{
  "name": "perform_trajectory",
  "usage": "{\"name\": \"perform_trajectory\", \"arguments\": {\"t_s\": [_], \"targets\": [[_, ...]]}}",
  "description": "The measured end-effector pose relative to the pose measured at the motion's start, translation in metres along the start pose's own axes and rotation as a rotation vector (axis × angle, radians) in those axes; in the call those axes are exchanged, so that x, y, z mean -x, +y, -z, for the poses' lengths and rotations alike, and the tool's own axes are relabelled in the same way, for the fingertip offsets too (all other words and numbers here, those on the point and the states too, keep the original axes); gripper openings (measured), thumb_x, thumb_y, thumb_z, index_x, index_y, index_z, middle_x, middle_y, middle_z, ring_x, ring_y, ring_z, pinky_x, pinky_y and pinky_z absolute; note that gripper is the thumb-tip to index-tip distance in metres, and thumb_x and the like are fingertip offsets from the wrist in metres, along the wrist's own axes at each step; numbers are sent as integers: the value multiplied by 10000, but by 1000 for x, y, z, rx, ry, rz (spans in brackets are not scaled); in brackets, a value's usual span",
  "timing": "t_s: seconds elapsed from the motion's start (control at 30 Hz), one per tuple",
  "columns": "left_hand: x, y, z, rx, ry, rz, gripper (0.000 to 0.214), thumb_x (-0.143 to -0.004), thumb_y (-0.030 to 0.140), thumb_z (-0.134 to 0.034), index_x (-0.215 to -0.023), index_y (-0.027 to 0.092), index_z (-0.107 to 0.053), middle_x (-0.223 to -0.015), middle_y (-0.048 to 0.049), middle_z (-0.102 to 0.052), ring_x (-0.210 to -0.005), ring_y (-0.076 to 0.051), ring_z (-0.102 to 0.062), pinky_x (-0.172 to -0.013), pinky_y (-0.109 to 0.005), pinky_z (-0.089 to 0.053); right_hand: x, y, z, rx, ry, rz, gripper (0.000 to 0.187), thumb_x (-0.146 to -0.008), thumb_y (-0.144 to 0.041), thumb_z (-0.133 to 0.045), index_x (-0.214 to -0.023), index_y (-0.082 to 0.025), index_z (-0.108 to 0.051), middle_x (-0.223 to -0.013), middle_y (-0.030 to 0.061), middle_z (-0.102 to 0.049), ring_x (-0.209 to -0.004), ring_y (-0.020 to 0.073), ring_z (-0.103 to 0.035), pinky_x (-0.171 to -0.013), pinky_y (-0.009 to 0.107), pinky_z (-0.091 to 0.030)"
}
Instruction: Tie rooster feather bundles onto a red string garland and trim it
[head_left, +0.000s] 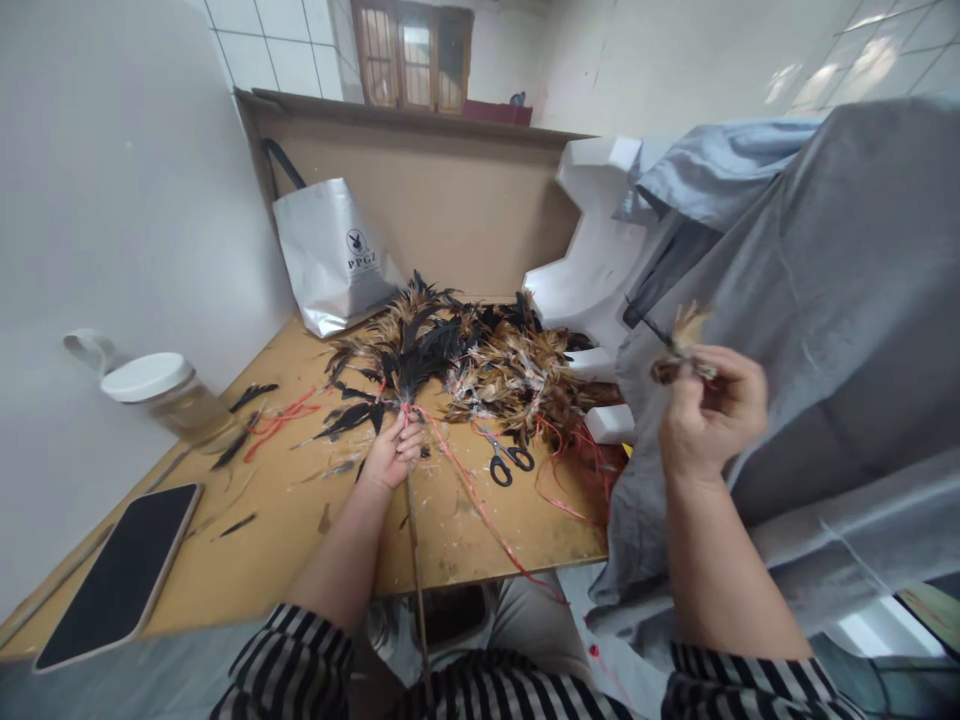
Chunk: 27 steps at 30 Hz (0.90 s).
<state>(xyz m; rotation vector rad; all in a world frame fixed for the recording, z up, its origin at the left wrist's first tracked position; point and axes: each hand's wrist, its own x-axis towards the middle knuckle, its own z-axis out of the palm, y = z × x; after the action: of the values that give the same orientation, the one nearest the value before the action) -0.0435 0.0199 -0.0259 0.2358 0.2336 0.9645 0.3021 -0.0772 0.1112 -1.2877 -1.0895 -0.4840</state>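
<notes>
My left hand (396, 450) is closed around a thin stick with black feathers (414, 360) bound at its upper part by pinkish-red string (465, 472); it looks like a feather duster. The stick's lower end runs down past the table edge toward my lap. Raised at the right, my right hand (709, 410) pinches a small bunch of brown and black feathers (679, 350), apart from the stick. A heap of brown feathers (517, 375) lies on the table (450, 540) between the hands. Black-handled scissors (511, 464) rest in front of that heap.
A phone (120, 575) and a lidded jar of liquid (176, 400) stand at the left. Behind are a silver bag (334, 255) and a cardboard panel (450, 200). Grey cloth (825, 300) drapes the right side, beside white foam (600, 240). Loose red string (285, 420) lies left.
</notes>
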Motion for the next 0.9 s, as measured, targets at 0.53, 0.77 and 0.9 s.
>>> {"name": "perform_trajectory", "arguments": {"t_s": [0.53,0.77,0.9], "targets": [[2,0,-4,5,-18,-23,181,-933,242,-353,-831,141,-464,-542,62,-308,-361,-26,-302,-296,-119,-153,55,55,-127,609,-1203,-258,367,-744,-387,-546,-928,-105,-692,-922,159,-684,-863,230,-637,-707,259,-440],[0,0,-5,3,-6,-11,196,-933,250,-349,-832,132,-470,-540,61,-305,-357,-26,-289,-295,-123,-139,41,56,-134,645,-1154,-217,514,-761,-540,-488,-904,-92,-695,-911,181,-682,-872,262,-640,-711,284,-462],[2,0,-6,17,-6,-26,174,-928,245,-369,-834,139,-471,-545,61,-301,-362,-27,-292,-297,-122,-143,58,51,-142,721,-1240,-256,462,-689,-479,-598,-964,-118,-687,-980,154,-675,-890,256,-643,-688,270,-472]]}}
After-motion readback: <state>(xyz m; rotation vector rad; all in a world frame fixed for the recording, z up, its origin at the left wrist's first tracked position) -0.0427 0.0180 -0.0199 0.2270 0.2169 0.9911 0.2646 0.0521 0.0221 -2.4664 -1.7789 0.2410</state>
